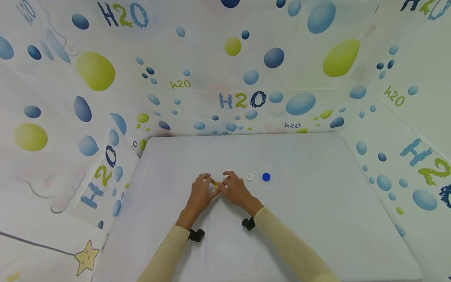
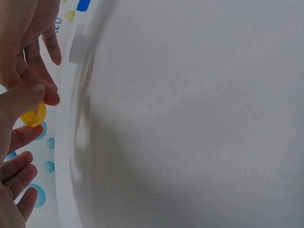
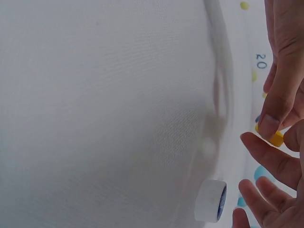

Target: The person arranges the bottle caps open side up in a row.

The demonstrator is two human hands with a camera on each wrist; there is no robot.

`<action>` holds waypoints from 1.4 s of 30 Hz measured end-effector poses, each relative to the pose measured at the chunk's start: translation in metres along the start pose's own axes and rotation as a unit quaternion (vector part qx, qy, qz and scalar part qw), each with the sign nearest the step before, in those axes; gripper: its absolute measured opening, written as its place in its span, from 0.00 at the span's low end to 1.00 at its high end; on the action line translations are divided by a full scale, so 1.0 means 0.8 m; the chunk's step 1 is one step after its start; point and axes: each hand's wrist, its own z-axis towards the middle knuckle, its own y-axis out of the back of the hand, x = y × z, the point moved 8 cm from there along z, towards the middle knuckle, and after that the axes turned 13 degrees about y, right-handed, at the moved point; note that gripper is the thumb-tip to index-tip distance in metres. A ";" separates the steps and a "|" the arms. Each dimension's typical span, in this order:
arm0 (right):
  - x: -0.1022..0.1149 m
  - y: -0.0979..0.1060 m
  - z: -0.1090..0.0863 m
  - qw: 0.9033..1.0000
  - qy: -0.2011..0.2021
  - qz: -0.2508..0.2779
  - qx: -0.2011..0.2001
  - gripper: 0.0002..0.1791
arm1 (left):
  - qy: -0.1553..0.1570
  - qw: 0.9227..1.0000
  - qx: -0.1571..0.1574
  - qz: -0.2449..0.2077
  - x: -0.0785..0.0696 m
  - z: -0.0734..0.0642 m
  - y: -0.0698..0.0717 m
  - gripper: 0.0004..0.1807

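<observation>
A small round yellow cap [image 2: 34, 115] is between the two hands, low over the white table. My left hand [image 1: 201, 192] pinches it between thumb and index finger, the other fingers spread. From the opposite side my right hand [image 1: 237, 191] holds its edge with thumb and index finger, its other fingers loosely bent. Part of the cap [image 3: 277, 138] is hidden behind fingertips. Just right of the right hand stands a short white cap [image 1: 249, 177], its round face carrying a dark print. A flat blue disc [image 1: 266, 177] lies farther right.
The white-covered table [image 1: 310, 235] runs back to a wall [image 1: 211, 58] printed with blue and green drops and H2O lettering. Similar printed sheets close off both sides. A black wrist camera [image 1: 196, 235] hangs at the left cuff, another camera [image 1: 248, 224] at the right.
</observation>
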 end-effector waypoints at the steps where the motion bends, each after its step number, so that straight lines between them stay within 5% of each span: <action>1: 0.000 0.001 0.000 1.000 -0.001 0.001 -0.003 0.20 | 0.001 1.000 0.000 0.001 0.000 0.000 0.000 0.17; 11: -0.007 -0.001 0.000 1.000 -0.010 -0.004 -0.018 0.18 | 0.001 1.000 0.003 0.005 0.003 0.001 0.000 0.17; 24: -0.005 -0.006 0.000 0.997 0.035 -0.062 -0.005 0.17 | 0.005 1.000 0.015 0.004 0.007 0.005 -0.004 0.16; 42: -0.009 -0.011 -0.001 0.997 0.029 -0.064 0.009 0.17 | 0.000 1.000 0.015 0.016 0.012 0.005 -0.007 0.14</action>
